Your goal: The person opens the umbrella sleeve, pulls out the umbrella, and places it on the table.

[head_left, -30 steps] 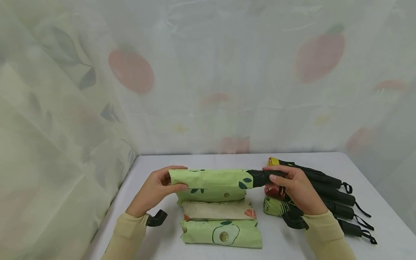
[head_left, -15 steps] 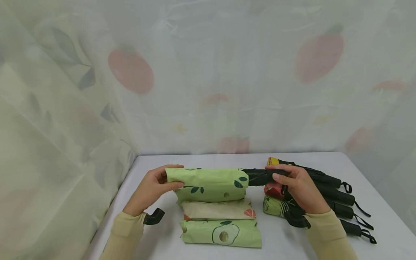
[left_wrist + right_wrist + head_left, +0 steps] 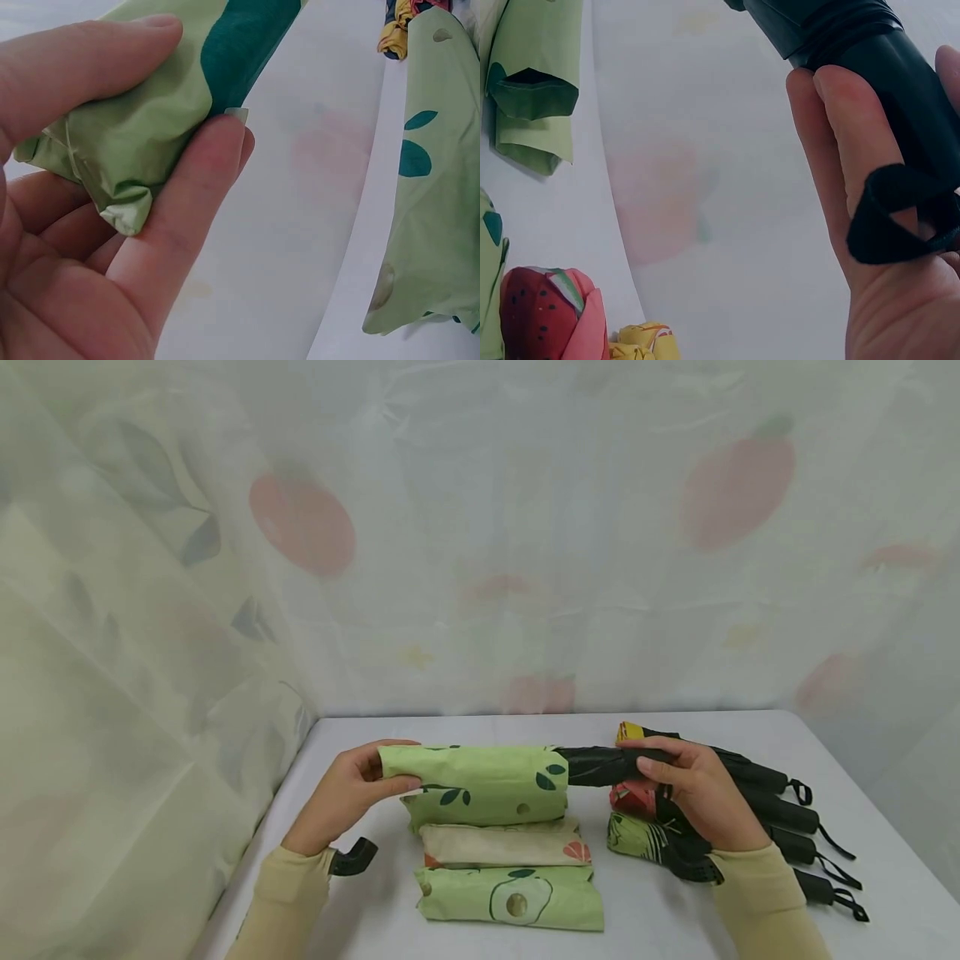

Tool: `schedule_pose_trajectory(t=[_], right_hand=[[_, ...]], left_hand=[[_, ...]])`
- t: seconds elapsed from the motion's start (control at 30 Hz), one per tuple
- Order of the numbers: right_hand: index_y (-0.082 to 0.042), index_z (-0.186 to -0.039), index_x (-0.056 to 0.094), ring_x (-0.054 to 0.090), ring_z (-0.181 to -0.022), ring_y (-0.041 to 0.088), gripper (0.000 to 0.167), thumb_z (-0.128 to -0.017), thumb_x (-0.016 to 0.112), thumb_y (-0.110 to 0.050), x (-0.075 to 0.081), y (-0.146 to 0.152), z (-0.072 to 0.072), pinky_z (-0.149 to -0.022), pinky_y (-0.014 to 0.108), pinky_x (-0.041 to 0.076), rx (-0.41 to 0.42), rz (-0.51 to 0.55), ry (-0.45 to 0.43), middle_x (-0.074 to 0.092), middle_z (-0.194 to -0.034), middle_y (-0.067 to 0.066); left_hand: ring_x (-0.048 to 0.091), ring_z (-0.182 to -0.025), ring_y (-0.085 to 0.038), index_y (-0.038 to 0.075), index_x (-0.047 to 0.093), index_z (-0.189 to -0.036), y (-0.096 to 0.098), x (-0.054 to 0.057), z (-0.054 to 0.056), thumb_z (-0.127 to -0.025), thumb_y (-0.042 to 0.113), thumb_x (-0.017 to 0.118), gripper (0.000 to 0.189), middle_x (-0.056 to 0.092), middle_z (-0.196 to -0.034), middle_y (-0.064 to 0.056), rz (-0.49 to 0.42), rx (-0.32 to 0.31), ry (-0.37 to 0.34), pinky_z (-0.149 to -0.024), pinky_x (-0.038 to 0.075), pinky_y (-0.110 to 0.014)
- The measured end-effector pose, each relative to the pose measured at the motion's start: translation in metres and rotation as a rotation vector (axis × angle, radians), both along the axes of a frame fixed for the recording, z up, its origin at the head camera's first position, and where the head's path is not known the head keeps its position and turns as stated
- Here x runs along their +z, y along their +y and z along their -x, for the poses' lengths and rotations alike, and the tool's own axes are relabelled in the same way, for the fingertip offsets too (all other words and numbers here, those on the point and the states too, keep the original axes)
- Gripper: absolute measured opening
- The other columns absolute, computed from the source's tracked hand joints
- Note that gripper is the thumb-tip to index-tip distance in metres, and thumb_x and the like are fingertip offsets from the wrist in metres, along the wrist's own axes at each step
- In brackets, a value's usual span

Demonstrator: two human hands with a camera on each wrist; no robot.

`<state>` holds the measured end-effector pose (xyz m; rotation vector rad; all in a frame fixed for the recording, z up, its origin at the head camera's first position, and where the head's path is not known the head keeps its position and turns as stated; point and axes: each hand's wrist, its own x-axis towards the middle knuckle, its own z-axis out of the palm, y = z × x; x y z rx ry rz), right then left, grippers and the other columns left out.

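Note:
A light green umbrella cover with dark leaf prints (image 3: 472, 767) is held level above the table. My left hand (image 3: 341, 800) pinches its left end between thumb and fingers; the left wrist view shows the crumpled closed end of the cover (image 3: 142, 120). From the cover's right opening sticks out a black folded umbrella (image 3: 600, 767), partly inside it. My right hand (image 3: 701, 795) grips the umbrella's handle, thumb on one side and fingers on the other. In the right wrist view a black wrist strap (image 3: 874, 217) loops beside the fingers on the smooth handle (image 3: 900, 82).
Below lie another green cover (image 3: 487, 812), a cream one (image 3: 498, 846) and an avocado-print green one (image 3: 558, 902). Several folded umbrellas with black handles (image 3: 780, 810) lie at the right, partly behind my right hand. Patterned curtains (image 3: 465, 527) enclose the white table (image 3: 375, 935).
The cover in my left hand has shifted left while my right hand has moved right with the handle. More of the black umbrella now shows outside the cover.

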<state>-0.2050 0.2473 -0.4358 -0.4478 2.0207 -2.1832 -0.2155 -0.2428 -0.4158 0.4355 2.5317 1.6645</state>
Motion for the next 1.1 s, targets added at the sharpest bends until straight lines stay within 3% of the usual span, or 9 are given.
schedule_pose_trajectory(t=[0.6,0.83,1.1], right_hand=[[-0.003,-0.143,0.068,0.074,-0.094,0.007,0.034,-0.111,0.063,-0.014,0.000,0.012,-0.001,-0.078,0.026,0.063,-0.033,-0.009,-0.047,0.078,-0.121,-0.003],[-0.002,-0.144,0.068,0.078,-0.101,0.008,0.034,-0.112,0.061,-0.012,0.000,0.016,-0.001,-0.084,0.026,0.064,-0.031,-0.014,-0.013,0.078,-0.123,-0.004],[-0.001,-0.144,0.067,0.080,-0.104,0.011,0.034,-0.112,0.058,-0.008,-0.003,0.024,0.000,-0.090,0.023,0.062,-0.003,0.020,0.007,0.081,-0.123,-0.001]], left_hand=[[0.076,-0.111,-0.025,0.028,0.073,-0.137,-0.006,0.000,0.000,-0.092,0.033,0.089,0.048,0.078,-0.128,-0.003,-0.022,0.000,0.002,-0.097,0.063,-0.036],[0.076,-0.112,-0.024,0.026,0.072,-0.137,-0.007,0.000,0.001,-0.093,0.033,0.088,0.048,0.078,-0.129,-0.004,-0.022,-0.011,0.006,-0.098,0.063,-0.035],[0.076,-0.115,-0.026,0.027,0.073,-0.137,-0.009,-0.004,0.001,-0.092,0.033,0.089,0.048,0.078,-0.129,-0.003,-0.028,0.020,-0.003,-0.098,0.063,-0.035]])
